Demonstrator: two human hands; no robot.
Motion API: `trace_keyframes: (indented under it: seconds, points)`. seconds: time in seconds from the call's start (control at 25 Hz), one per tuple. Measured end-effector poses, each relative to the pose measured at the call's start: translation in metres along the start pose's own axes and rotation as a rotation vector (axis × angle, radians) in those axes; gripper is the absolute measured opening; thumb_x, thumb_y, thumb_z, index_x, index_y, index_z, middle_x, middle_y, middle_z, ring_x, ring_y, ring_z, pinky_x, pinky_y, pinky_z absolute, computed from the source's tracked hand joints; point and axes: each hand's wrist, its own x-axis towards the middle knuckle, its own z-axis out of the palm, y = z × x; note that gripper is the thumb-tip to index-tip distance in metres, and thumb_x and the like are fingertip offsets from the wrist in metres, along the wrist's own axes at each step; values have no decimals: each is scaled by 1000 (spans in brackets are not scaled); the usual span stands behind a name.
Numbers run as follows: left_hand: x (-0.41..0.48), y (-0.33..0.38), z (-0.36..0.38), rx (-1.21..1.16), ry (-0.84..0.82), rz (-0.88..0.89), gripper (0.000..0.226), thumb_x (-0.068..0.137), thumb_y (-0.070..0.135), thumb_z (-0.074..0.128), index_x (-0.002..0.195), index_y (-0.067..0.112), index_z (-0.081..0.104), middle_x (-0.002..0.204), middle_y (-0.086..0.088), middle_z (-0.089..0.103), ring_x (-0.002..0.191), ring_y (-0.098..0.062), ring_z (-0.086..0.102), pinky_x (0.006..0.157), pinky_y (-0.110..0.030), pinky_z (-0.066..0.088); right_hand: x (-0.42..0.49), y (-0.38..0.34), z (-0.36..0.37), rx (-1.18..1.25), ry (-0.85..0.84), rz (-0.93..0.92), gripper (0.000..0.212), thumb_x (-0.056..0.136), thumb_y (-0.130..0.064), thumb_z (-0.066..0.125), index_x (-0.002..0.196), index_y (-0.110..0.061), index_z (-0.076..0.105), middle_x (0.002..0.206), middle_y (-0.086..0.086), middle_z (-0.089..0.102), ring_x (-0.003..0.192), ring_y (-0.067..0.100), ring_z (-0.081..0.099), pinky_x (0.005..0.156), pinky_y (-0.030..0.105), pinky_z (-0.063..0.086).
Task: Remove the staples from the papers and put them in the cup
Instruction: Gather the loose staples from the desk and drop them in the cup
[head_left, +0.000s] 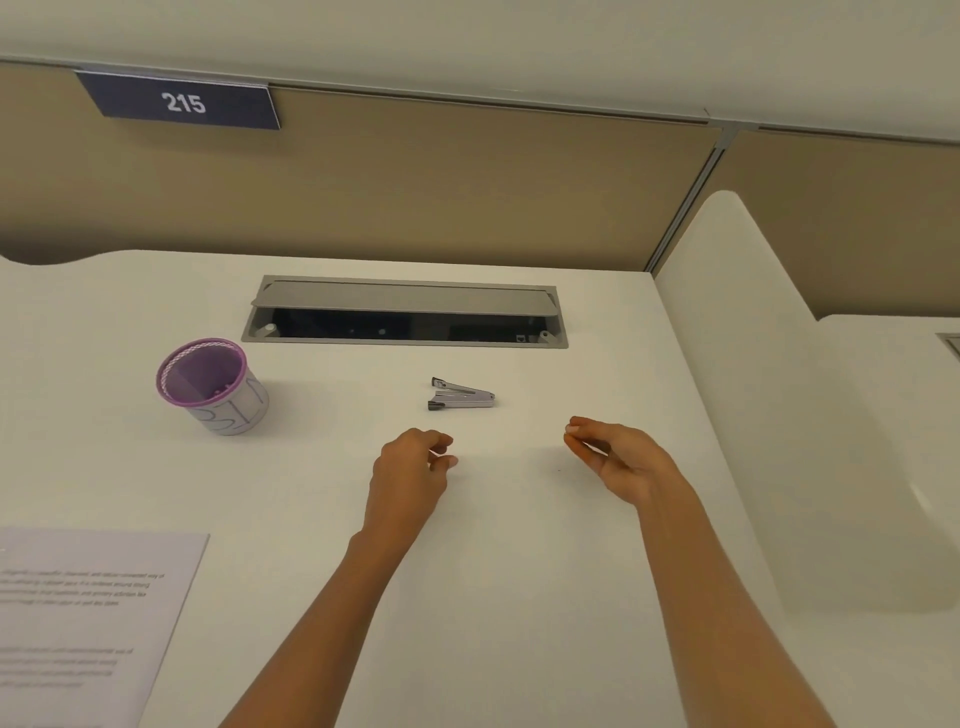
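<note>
Cup (208, 384) holding few bits (staples, prob.); staple remover (462, 397) lying idle, papers (93, 597) aside, so prob. nearly done. Left hand (410, 467) fingers curling loosely, empty; right hand (618, 462) fingers pinching together, contents unclear.

Purple mesh cup (210, 382) — white desk (519, 571), silver staple remover (462, 394), tan partition (415, 192), navy sign (179, 102).

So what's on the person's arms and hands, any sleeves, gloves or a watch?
Both forearms are bare up from the frame's lower edge, with no sleeves. The left hand and right hand have no gloves, and neither wrist carries a watch or bracelet. Rings, if any, are too small to tell.
</note>
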Motion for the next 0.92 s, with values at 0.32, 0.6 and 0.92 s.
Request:
trace_keyframes:
  seconds: [0.32,0.6,0.92]
  points:
    - [0,-38,-86,-42,166,-28,23,88,18,68,111,15,70,107,-2,72,88,-13,64,81,-23,49,-38,21,124,-139,-187,18,19,77,11,71,69,-4,79,80,13,76,77,28,75,58,29,59]
    - [21,-94,-188,14,373,-76,27,89,18,66,116,12,68,115,-8,70,98,-23,66,92,-32,51,-66,75,300,-406,-354,-48,21,79,6,71,68,-11,74,86,9,73,78,25,73,60,27,60]
    - [51,-132,-226,109,319,-66,27,94,15,58,119,16,67,112,-9,72,97,-28,67,80,-33,52,-53,109,397,-1246,-183,-578,16,84,-12,72,99,-9,75,102,8,69,89,21,63,78,31,55]
